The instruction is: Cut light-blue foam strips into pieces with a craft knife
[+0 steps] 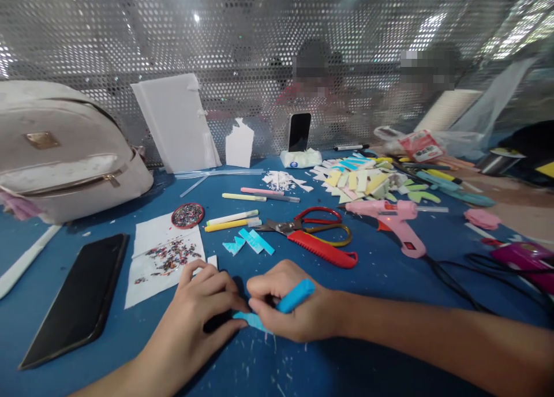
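My right hand (288, 307) is curled around a light blue marker (296, 295), its tip pointing down toward a small light blue paper piece (252, 320) on the blue table (381, 281). My left hand (203, 302) presses that piece down with fingertips pinched on its left end. Just beyond my hands lie more light blue cut pieces (250, 242). A white sheet with scattered glitter (167, 258) sits to the left of my left hand.
A black phone (78, 299) lies at the left, a beige bag (60, 149) behind it. Scissors (311, 227), a red cutter (322, 250), a pink glue gun (392, 218) with its cable, pens (231, 221), and coloured paper strips (363, 180) fill the middle. People sit behind a perforated screen.
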`<state>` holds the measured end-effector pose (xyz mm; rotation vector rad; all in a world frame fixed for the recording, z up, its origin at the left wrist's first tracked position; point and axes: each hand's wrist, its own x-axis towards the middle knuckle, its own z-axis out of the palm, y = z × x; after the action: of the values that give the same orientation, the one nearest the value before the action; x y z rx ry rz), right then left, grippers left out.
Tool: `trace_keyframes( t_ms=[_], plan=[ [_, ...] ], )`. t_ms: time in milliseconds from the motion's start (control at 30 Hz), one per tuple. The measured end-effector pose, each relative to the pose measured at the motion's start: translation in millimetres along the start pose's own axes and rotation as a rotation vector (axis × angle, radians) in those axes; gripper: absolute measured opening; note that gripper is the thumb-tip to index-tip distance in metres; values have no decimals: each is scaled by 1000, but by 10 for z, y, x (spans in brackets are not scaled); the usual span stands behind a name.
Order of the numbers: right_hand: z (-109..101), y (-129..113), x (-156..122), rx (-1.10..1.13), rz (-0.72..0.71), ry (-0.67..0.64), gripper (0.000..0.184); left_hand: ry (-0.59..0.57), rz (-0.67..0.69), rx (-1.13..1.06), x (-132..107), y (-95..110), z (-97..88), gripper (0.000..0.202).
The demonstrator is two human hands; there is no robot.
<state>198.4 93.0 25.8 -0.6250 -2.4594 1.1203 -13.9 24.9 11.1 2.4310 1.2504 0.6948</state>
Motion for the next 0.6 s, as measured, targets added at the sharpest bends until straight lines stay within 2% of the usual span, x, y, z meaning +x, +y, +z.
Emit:
trace_keyframes(
  t_ms=[100, 233, 333, 467, 600],
  plan=[
    [-12, 9, 5, 2, 51, 62, 34, 18, -1, -2, -1, 2, 2, 6],
    [-20, 19, 10, 8, -2, -7, 32, 12, -6, -13, -13, 7, 8, 8],
    [-20, 12, 11, -14, 42, 69, 32, 13, -8, -15, -18, 10, 10, 7],
    [-15, -7, 10, -20, 25, 2, 33, 11, -8, -17, -12, 5, 6, 7],
    [-10, -13, 6, -36, 82, 100, 33, 12, -10, -21, -11, 8, 3, 6]
  ],
)
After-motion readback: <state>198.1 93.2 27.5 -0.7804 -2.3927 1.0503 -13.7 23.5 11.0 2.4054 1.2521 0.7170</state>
